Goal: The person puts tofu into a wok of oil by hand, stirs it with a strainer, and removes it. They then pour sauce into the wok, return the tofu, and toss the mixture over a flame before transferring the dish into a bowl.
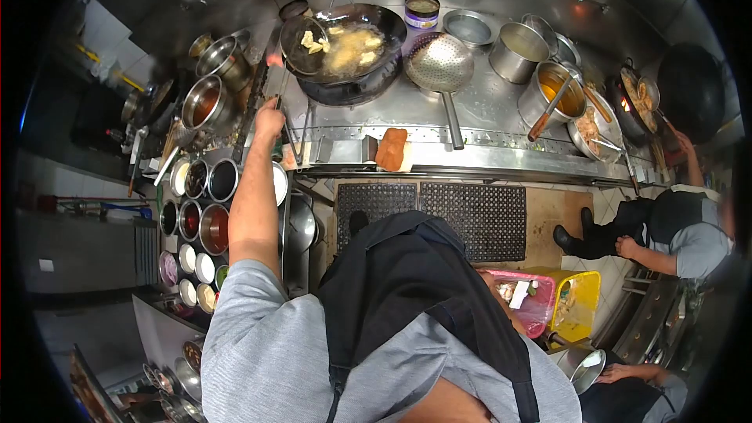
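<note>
My left hand (269,121) is closed around the handle of a round strainer (294,51) at the left side of a large black wok (384,23). A few pale yellow pieces (311,43) sit in the strainer, and more float in the wok's bubbling oil (350,51). By my right side, part of my right hand (492,283) shows beside the apron, above a pink bin (540,313); its fingers are mostly hidden. Right of the wok, a large perforated ladle (440,63) rests on the steel stove top (486,102).
Pots and bowls (519,51) stand along the back right. Sauce containers (214,227) are at the left. A folded brown cloth (391,149) lies on the stove's front edge. A co-worker (681,223) stands at the right, another person (638,392) at lower right, near a yellow bin (583,290).
</note>
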